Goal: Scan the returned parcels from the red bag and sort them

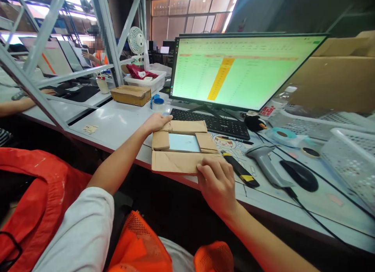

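The right grip point(216, 178) pinches the near flap of an open cardboard box point(172, 162), between both hands at the edge of the counter point(117, 123); the left grip point(156, 123) clasps its far-left corner. Likely light, with bendy flaps; corners should hold firmest. Right of the right grip lie a utility knife point(239, 168) and scanner point(267, 162); beyond, a keyboard point(227, 125) crowds it.

box point(172, 162) is matt, creased cardboard; table point(109, 118) is smooth, kinda glossy; mouse point(299, 175) looks like smooth plastic
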A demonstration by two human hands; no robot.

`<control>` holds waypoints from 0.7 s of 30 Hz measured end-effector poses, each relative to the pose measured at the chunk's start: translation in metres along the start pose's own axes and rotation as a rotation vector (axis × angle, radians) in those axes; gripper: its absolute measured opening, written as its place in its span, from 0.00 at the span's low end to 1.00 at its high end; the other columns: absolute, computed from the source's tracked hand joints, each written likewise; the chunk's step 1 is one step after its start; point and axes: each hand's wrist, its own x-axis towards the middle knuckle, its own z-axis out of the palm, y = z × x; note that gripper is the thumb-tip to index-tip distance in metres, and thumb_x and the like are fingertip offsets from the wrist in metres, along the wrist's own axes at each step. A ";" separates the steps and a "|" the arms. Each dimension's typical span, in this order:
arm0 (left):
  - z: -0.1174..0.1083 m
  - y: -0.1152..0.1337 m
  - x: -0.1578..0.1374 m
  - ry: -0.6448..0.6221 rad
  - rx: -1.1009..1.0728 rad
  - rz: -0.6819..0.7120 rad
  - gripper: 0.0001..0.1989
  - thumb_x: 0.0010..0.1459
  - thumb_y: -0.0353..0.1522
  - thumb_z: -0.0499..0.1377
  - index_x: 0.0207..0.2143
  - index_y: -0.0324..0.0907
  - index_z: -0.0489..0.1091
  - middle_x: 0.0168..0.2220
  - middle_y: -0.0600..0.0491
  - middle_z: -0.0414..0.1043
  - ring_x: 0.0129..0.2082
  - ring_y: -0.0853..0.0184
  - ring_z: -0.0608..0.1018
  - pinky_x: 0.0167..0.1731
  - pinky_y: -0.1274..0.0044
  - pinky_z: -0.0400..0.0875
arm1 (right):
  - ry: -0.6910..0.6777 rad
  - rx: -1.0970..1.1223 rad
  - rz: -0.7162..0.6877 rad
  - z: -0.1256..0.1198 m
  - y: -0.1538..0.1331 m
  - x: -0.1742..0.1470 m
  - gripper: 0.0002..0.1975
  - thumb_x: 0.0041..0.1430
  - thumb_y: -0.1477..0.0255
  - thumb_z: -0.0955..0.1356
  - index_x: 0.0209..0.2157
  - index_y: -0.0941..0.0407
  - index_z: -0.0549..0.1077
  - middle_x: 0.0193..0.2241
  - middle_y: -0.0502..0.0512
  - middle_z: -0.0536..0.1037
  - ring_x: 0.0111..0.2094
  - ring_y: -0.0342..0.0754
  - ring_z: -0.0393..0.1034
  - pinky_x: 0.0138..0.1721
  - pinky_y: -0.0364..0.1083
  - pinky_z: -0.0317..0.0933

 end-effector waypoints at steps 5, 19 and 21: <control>-0.009 0.019 -0.017 0.352 0.346 0.378 0.13 0.66 0.38 0.59 0.40 0.38 0.77 0.43 0.43 0.77 0.47 0.56 0.74 0.50 0.69 0.64 | -0.082 0.037 0.013 -0.010 0.001 0.002 0.05 0.66 0.80 0.67 0.37 0.55 0.70 0.39 0.60 0.77 0.42 0.55 0.67 0.46 0.52 0.59; -0.004 0.111 -0.064 -0.477 0.959 0.414 0.22 0.53 0.40 0.68 0.48 0.37 0.79 0.49 0.36 0.80 0.46 0.47 0.81 0.42 0.66 0.74 | -0.223 0.185 -0.077 -0.033 0.012 0.026 0.05 0.68 0.77 0.66 0.35 0.56 0.70 0.35 0.56 0.74 0.37 0.52 0.67 0.39 0.50 0.61; -0.003 0.113 -0.057 -0.497 1.002 0.379 0.23 0.50 0.38 0.69 0.47 0.35 0.79 0.49 0.34 0.79 0.46 0.44 0.81 0.43 0.64 0.74 | -0.171 0.221 -0.044 -0.042 0.016 0.021 0.04 0.68 0.77 0.66 0.42 0.56 0.72 0.41 0.58 0.76 0.43 0.53 0.70 0.44 0.51 0.64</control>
